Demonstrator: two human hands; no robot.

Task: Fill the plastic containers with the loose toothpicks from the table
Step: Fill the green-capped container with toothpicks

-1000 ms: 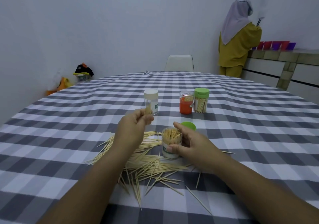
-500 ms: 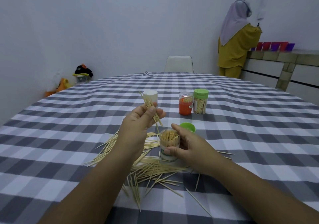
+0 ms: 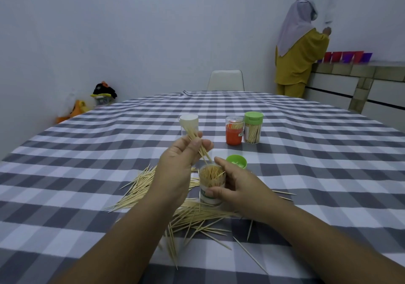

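Note:
My left hand [image 3: 178, 165] pinches a small bundle of toothpicks [image 3: 198, 144], tilted with the lower tips just above the mouth of an open clear container [image 3: 211, 184]. My right hand [image 3: 237, 188] grips that container, which stands on the table nearly full of upright toothpicks. Its green lid [image 3: 236, 162] lies just behind it. A loose pile of toothpicks [image 3: 192, 214] is spread on the checked cloth under and around both wrists.
Behind my hands stand a white-capped container [image 3: 189, 122], an orange-labelled one [image 3: 234, 130] and a green-capped one [image 3: 253, 128] with toothpicks inside. A white chair [image 3: 225, 80] is at the table's far side. A person [image 3: 300, 47] stands by the counter at the right.
My left hand has lifted the bundle off the pile and brought it right and down, over the container's mouth. My right hand has kept hold of the container.

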